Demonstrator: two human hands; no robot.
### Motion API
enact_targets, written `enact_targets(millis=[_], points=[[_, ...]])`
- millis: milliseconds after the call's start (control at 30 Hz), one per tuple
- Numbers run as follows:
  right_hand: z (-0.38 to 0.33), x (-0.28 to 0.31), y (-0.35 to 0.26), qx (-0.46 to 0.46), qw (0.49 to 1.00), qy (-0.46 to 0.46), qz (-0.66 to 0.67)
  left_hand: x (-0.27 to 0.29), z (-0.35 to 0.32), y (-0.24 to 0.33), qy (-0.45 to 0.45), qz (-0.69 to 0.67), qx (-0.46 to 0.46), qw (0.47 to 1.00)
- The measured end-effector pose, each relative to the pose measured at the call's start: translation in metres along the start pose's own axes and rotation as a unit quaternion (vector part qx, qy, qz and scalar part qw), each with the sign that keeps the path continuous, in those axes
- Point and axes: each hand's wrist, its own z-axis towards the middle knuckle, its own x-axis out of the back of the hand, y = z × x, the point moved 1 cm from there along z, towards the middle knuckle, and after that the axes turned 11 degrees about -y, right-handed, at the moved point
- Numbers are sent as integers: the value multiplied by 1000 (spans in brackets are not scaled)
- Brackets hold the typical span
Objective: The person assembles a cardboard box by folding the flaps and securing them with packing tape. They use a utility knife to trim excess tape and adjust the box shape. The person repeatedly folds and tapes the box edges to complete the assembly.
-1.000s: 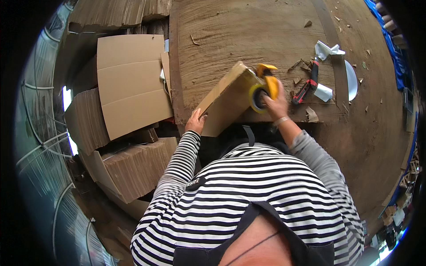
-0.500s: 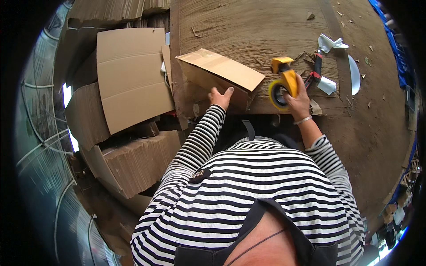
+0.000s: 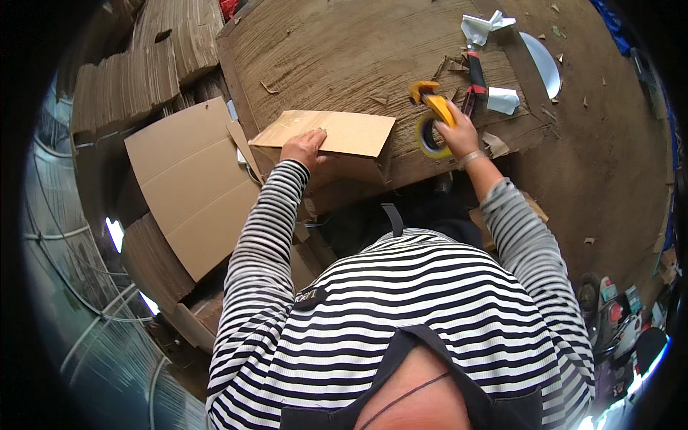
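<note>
A rough, grainy brown wooden worktop (image 3: pixel 337 43) fills the far half of the view, with stacks of flattened brown corrugated cardboard (image 3: pixel 136 86) heaped at its left and a large flat cardboard sheet (image 3: pixel 193 193) leaning just below them. At the near edge of the worktop stands a folded brown cardboard box (image 3: pixel 337 140), its broad flap lying flat on top. The left hand (image 3: pixel 303 147) rests spread and palm-down on that flap, pressing it shut. The right hand (image 3: pixel 456 132) is closed around a yellow hand-held tape dispenser with its roll of tape (image 3: pixel 432 122), held just to the right of the box and apart from it, over the worktop. No strip of tape shows on the flap, so by the look of it the box is folded and held closed, while the sealing is not yet done. Farther right lie a red-and-black handled tool (image 3: pixel 474 80), crumpled white paper scraps (image 3: pixel 481 27) and a curved pale disc-like piece (image 3: pixel 545 64) amid cardboard trimmings.
</note>
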Motion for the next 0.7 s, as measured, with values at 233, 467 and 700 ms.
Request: enact_targets(millis=[233, 467, 700], points=[[161, -60, -15, -71, 990, -61, 104, -3, -1, 27, 70, 9, 29, 997], [104, -5, -20, 63, 947, 156, -273, -16, -26, 46, 105, -54, 70, 991], [101, 62, 47, -108, 911, 169, -361, -15, -22, 65, 63, -65, 113, 990]])
